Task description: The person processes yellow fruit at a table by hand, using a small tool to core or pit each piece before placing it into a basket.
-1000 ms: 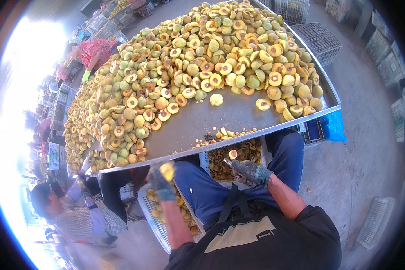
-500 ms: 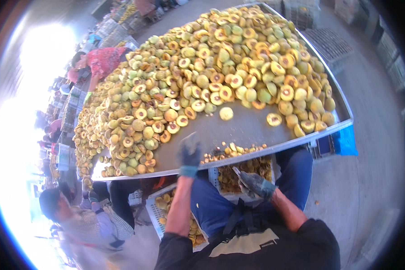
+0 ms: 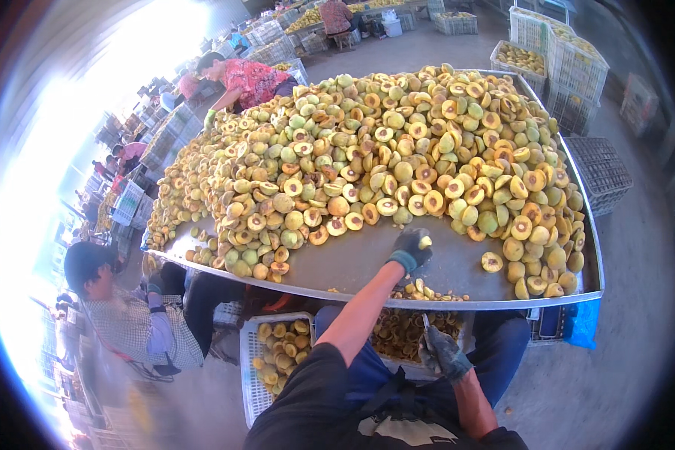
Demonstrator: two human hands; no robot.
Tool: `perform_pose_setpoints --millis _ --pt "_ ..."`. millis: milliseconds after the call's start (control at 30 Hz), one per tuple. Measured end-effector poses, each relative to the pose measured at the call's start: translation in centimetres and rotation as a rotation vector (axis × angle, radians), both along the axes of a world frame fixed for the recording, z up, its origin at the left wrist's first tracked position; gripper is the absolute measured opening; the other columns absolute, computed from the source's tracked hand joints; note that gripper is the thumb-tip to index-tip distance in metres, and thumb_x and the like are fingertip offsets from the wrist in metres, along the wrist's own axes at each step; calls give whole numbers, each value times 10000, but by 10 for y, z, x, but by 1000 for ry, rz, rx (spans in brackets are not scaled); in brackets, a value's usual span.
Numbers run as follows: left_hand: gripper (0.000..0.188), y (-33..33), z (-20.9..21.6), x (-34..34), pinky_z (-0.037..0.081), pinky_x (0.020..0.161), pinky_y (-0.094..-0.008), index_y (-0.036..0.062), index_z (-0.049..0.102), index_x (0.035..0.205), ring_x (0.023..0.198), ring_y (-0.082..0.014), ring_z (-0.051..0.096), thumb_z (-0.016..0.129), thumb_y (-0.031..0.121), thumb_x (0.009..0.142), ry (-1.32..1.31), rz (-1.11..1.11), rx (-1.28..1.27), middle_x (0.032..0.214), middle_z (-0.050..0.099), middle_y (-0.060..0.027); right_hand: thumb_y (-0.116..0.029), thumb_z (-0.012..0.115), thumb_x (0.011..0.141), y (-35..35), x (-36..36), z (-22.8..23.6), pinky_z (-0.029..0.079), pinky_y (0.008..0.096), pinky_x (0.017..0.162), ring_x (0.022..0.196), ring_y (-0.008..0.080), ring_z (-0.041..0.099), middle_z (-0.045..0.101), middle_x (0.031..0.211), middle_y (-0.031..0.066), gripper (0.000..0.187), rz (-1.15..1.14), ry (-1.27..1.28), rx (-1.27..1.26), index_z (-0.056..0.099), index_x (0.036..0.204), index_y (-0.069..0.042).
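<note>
A large heap of halved yellow peaches (image 3: 397, 142) covers most of the metal-rimmed table (image 3: 337, 259) before me. My left hand (image 3: 411, 251), in a dark grey glove, reaches over the bare near part of the table. Its fingers are closed around a peach half (image 3: 425, 242), of which only a bit of yellow shows. My right hand (image 3: 445, 355), also gloved, is near my lap below the table edge. It grips a slim hand tool (image 3: 426, 321) with a pale metal end pointing up; its exact kind is unclear. Small peach scraps (image 3: 420, 289) lie along the near rim.
Beneath the table edge, a crate (image 3: 382, 352) holds brownish scraps; left of it, a white crate (image 3: 247, 367) holds peach halves. A co-worker (image 3: 142, 307) sits at left, another person (image 3: 251, 82) leans at the far side. Stacked crates (image 3: 574, 67) stand far right.
My left hand has moved forward and right onto the peach half that lay apart on the table, and has closed on it. My right hand still holds the tool low. The view has shifted.
</note>
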State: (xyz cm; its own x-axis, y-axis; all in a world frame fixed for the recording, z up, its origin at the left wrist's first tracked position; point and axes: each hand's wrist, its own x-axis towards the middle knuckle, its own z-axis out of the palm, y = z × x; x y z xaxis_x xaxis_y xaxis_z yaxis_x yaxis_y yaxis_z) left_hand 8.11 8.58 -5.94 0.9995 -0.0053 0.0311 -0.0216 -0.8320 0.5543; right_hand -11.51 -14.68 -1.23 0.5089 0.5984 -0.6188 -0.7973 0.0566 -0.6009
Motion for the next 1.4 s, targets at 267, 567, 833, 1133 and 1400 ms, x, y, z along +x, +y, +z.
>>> perform_pose_setpoints --millis 267,567,833,1133,1400 --pt "427 11 23 -127 549 621 -272 68 592 1199 818 -186 643 448 422 1008 228 202 -1675 1041 670 -106 -380 502 1030 11 -6 25 362 235 420 467 59 485 572 662 -8 331 -2 -419 -36 617 963 -77" --pt "583 -43 69 -184 550 915 -421 22 565 1228 1037 -290 640 338 520 1026 38 296 -2064 1137 646 -155 -247 538 1002 38 -6 55 468 457 652 779 460 608 605 798 278 264 -70 -1087 -319 593 1001 11" --pt "470 -59 84 -196 544 928 -357 25 550 1223 1019 -241 645 333 410 1062 -56 229 -1851 1146 639 -149 -304 502 1031 43 -8 58 502 393 696 752 295 639 647 821 204 351 -134 -1045 -369 617 1053 27" --pt "388 -71 101 -194 528 883 -303 4 595 1112 973 -189 639 372 316 1053 -227 321 -1399 1047 656 -117 -310 480 1047 40 -10 48 494 311 723 806 135 575 643 876 88 363 -152 -875 -237 608 1086 27" --pt "440 -73 102 -198 537 749 -279 -13 608 1105 835 -162 630 362 349 1058 -212 305 -1464 988 654 -119 -267 453 1049 45 -16 49 490 348 711 761 166 577 634 814 132 336 -178 -880 -234 604 1031 32"
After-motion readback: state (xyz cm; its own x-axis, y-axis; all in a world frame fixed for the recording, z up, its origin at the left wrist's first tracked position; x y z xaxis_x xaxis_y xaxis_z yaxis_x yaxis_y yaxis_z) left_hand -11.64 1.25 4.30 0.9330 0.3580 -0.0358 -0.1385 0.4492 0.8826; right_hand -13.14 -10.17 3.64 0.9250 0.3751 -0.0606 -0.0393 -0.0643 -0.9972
